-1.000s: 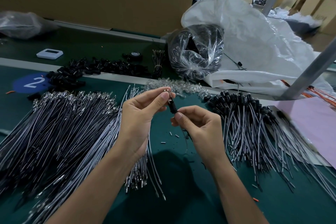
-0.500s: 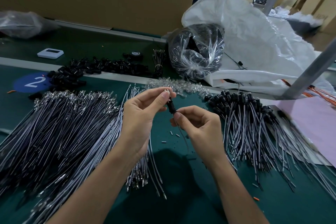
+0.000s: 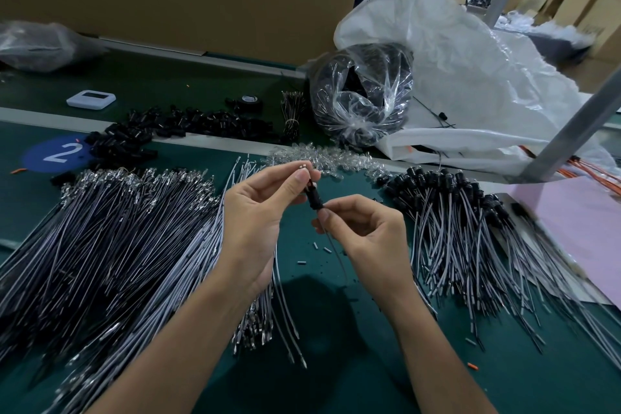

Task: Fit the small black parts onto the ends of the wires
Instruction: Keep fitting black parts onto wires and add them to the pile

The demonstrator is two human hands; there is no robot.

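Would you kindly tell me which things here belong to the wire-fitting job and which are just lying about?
Job: left hand, right hand, black part, held wire, unfitted wire pile, fitted wire pile, loose black parts.
Lying about: white gadget, tape roll, pink sheet, white sack.

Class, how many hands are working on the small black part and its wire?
2: the left hand pinches the black part at its top; the right hand pinches the wire just below.

Open mat (image 3: 322, 363) between loose wires (image 3: 117, 245) and capped wires (image 3: 470, 239)
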